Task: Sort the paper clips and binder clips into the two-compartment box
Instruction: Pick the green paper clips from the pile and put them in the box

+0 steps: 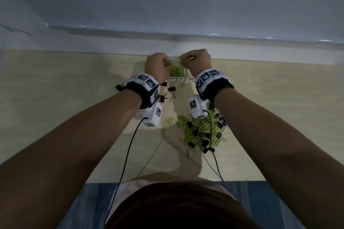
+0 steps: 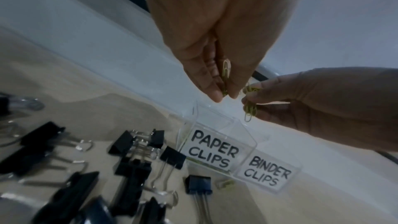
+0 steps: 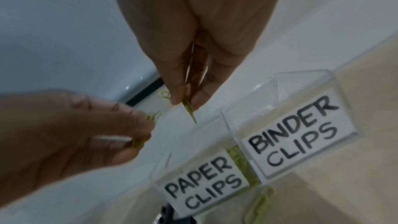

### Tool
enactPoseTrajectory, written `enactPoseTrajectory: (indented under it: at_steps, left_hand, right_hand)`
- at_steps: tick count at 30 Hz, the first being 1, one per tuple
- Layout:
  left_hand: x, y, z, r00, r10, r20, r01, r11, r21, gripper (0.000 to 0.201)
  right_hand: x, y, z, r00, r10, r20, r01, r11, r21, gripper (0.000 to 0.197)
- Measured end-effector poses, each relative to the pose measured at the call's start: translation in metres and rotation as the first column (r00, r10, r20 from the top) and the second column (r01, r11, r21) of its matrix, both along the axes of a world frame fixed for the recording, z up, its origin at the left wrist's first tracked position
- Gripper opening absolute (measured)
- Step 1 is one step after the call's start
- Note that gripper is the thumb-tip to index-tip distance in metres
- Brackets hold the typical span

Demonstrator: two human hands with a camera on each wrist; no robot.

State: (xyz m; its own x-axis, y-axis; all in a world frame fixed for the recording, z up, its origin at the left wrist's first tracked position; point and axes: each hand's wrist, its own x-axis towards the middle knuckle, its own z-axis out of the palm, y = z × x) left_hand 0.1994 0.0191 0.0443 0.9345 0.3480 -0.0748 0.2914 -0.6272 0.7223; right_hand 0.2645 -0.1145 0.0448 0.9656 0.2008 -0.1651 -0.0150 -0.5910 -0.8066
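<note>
Hands hovered together above the clear plastic two-compartment box [image 2: 217,131], which stood on the pale wooden table [image 1: 74,87] near its far edge, its front bearing white labels reading "PAPER CLIPS" on the left and "BINDER CLIPS" on the right. The left hand [image 2: 206,37] had its fingertips curled in a pinching grip on a few yellow-green wire paper clips [image 2: 225,72], held over the paper-clip compartment. The right hand [image 3: 193,28] likewise pinched a small tangle of the same paper clips, one of them [image 3: 190,112] jutting down below thumb and forefinger; in the left wrist view this bunch dangled just beside the left fingertips. Whether the two bunches were linked could not be told.

The paper-clip compartment [image 1: 176,72] already held a heap of yellow-green clips, seen in the head view between the two wrists. No contents could be made out in the binder-clip compartment [image 3: 286,113] through its clear walls. A stray paper clip [image 2: 225,183] lay on the table just in front of the box.

A group of black binder clips with silver wire handles [image 2: 137,152] lay on the table to the left of the box, below the left wrist. Nearer the person, a mixed pile of yellow-green paper clips and black binder clips [image 1: 202,132] lay spread beneath the right wrist, with a few loose paper clips scattered to its left. Both wrists wore dark bands with white marker-printed camera units, thin black cables trailing back toward the body.
</note>
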Motion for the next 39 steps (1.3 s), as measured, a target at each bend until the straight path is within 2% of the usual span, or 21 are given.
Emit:
enactPoseTrajectory:
  at_steps: [2, 5, 8, 10, 11, 13, 15, 17, 20, 22, 26, 29, 34, 39]
  left_hand:
    - [0.013, -0.005, -0.002, 1.0, -0.005, -0.029, 0.007, 0.998, 0.063, 0.004]
    - [0.024, -0.012, -0.009, 0.988, -0.095, -0.121, 0.113, 0.983, 0.144, 0.011]
    - [0.008, -0.019, -0.012, 0.964, -0.229, -0.134, 0.255, 0.936, 0.241, 0.023]
    - [-0.02, -0.025, -0.012, 0.932, -0.347, -0.104, 0.362, 0.903, 0.233, 0.025]
    - [-0.038, -0.026, -0.015, 0.898, -0.418, -0.134, 0.438, 0.875, 0.205, 0.025]
    - [-0.075, -0.024, -0.023, 0.787, -0.556, -0.268, 0.599, 0.792, 0.116, 0.031]
    - [-0.104, -0.016, -0.035, 0.671, -0.632, -0.388, 0.693, 0.721, 0.023, 0.048]
    - [-0.12, -0.011, -0.047, 0.621, -0.653, -0.433, 0.733, 0.68, 0.025, 0.064]
    - [-0.125, -0.013, -0.056, 0.67, -0.618, -0.412, 0.697, 0.714, 0.062, 0.07]
    - [-0.125, -0.021, -0.06, 0.731, -0.575, -0.367, 0.634, 0.771, 0.054, 0.065]
    - [-0.125, -0.039, -0.064, 0.84, -0.444, -0.311, 0.483, 0.874, 0.058, 0.046]
    - [-0.126, -0.05, -0.065, 0.883, -0.353, -0.311, 0.386, 0.921, 0.05, 0.029]
    - [-0.122, -0.061, -0.057, 0.905, -0.265, -0.334, 0.315, 0.943, 0.106, 0.009]
    - [-0.121, -0.062, -0.055, 0.87, -0.344, -0.353, 0.42, 0.892, 0.165, 0.009]
  right_hand:
    - [-0.001, 0.003, -0.005, 1.0, 0.017, -0.017, -0.018, 0.997, -0.08, 0.015]
    - [-0.012, -0.011, -0.008, 0.997, 0.068, 0.036, -0.062, 0.987, -0.146, 0.019]
    - [-0.038, -0.038, -0.007, 0.969, 0.228, 0.096, -0.199, 0.949, -0.243, 0.018]
    - [-0.063, -0.054, -0.012, 0.937, 0.348, 0.03, -0.324, 0.897, -0.299, 0.017]
    - [-0.076, -0.06, -0.017, 0.913, 0.405, -0.046, -0.398, 0.863, -0.311, 0.017]
    - [-0.098, -0.068, -0.025, 0.833, 0.522, -0.184, -0.552, 0.76, -0.342, 0.018]
    - [-0.112, -0.069, -0.028, 0.756, 0.609, -0.239, -0.649, 0.648, -0.4, 0.027]
    - [-0.119, -0.066, -0.027, 0.722, 0.644, -0.254, -0.679, 0.586, -0.443, 0.041]
    - [-0.128, -0.056, -0.027, 0.718, 0.638, -0.279, -0.676, 0.543, -0.498, 0.054]
    - [-0.131, -0.052, -0.031, 0.725, 0.629, -0.281, -0.668, 0.543, -0.509, 0.05]
    - [-0.133, -0.051, -0.035, 0.786, 0.579, -0.216, -0.609, 0.67, -0.424, 0.039]
    - [-0.134, -0.051, -0.036, 0.801, 0.564, -0.2, -0.591, 0.695, -0.409, 0.032]
    - [-0.138, -0.047, -0.039, 0.811, 0.549, -0.202, -0.58, 0.713, -0.393, 0.017]
    - [-0.133, -0.047, -0.037, 0.818, 0.529, -0.226, -0.573, 0.711, -0.407, 0.015]
